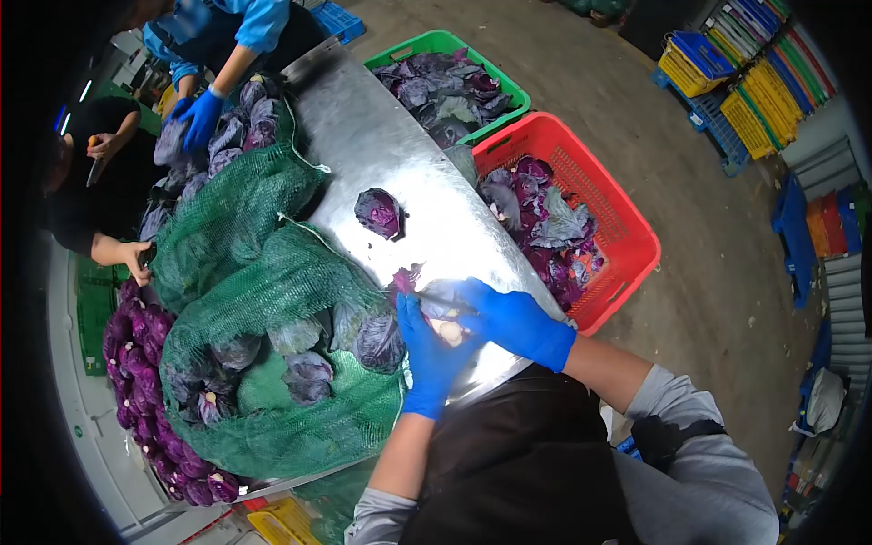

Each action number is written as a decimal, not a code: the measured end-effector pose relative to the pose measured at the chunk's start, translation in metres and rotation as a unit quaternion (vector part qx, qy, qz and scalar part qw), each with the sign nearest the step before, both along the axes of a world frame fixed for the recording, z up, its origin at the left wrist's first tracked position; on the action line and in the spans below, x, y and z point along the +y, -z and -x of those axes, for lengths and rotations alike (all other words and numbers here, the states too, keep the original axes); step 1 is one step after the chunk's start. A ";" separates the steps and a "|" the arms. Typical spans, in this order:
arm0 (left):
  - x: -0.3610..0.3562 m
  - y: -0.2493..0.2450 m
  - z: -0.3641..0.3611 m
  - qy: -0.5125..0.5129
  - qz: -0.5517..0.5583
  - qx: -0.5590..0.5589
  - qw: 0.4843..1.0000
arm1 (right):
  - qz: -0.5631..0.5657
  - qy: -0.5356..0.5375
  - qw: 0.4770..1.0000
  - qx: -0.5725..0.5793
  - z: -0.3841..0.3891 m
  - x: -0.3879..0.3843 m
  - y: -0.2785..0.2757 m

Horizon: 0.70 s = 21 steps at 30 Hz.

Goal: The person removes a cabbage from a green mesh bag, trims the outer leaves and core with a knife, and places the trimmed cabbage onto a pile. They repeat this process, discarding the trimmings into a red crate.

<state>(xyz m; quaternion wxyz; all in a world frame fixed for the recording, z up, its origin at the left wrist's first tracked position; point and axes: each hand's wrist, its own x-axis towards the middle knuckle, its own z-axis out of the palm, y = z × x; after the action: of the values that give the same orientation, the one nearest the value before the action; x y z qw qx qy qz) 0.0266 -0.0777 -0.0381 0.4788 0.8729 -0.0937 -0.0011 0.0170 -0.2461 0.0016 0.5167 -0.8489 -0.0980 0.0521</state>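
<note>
Both of my hands wear blue gloves and are closed round one red cabbage (439,300) at the near end of the metal table (354,118). My left hand (431,359) holds its lower left side, and my right hand (513,320) its right side. The pale cut stem shows between them; part of the cabbage is hidden by my fingers and blurred. Farther up the table lies a trimmed purple cabbage (379,213). Left of my hands, green net sacks (272,272) hold several cabbages with loose outer leaves.
A red crate (627,232) and a green crate (510,86) with leaves stand beyond the table's right edge. Peeled cabbages (145,363) are piled at the left. Two co-workers stand across, one blue-gloved (202,118), one holding a knife (94,168). Stacked crates (763,100) stand upper right.
</note>
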 end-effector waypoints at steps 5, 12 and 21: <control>0.000 -0.031 -0.014 0.007 -0.032 0.074 0.997 | 0.109 -0.025 0.993 -0.039 -0.036 0.002 0.001; 0.028 0.012 -0.001 0.058 0.033 0.060 0.996 | 0.210 0.155 0.965 0.001 -0.056 -0.096 0.101; 0.014 -0.035 -0.028 0.176 0.014 0.096 0.980 | 0.117 0.091 0.984 -0.098 -0.015 0.004 0.028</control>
<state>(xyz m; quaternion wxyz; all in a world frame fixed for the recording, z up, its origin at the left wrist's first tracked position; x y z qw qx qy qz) 0.0547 -0.0638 -0.0032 0.4898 0.8320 -0.1996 -0.1675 0.0322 -0.2426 -0.0266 0.4044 -0.9099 -0.0639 -0.0677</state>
